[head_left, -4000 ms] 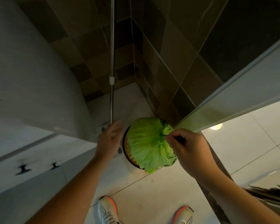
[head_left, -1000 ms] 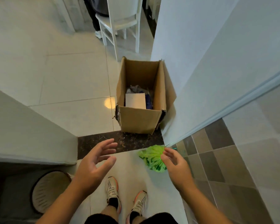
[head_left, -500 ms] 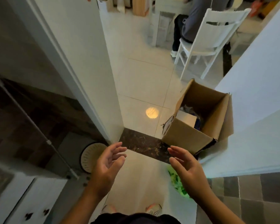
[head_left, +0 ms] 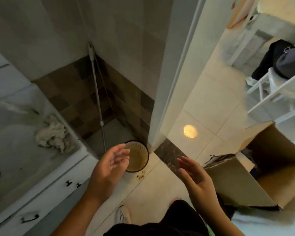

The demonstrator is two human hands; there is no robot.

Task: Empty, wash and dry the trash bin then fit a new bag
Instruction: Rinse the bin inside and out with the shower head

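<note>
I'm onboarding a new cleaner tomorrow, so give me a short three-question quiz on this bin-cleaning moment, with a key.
1. True or false: the trash bin on the floor has a bag fitted in it.
2. Multiple choice: what does the left hand hold? A) a cloth B) nothing, it is open C) the mop pole
3. Short answer: what leans in the tiled corner behind the bin?

Key:
1. False; the bin shows its bare ribbed inside.
2. B; the right hand is open and empty too.
3. A mop pole, standing tilted against the wall.
</note>
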